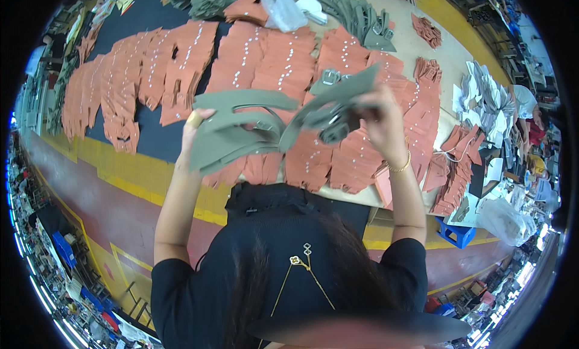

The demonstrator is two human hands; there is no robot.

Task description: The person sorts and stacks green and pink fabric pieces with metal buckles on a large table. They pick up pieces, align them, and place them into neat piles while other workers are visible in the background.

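Observation:
Over the table I hold grey-green cut fabric pieces up in both hands. My left hand (192, 127) is closed on the outer edge of a layered stack of green fabric pieces (235, 129); something yellowish is around its thumb. My right hand (381, 121) grips a second bundle of green fabric pieces (356, 90), tilted upward and partly rolled at its lower side. The two bundles meet near the middle. Beneath them lie overlapping rows of orange-red cut fabric pieces (283, 66) marked with small white tags.
More orange stacks (120, 78) cover a dark cloth on the left. Green pieces (356, 17) and a clear plastic bag (283, 8) lie at the far side. White pieces (488, 102) are at the right, a blue stool (455, 233) below. Another person (525, 102) is at far right.

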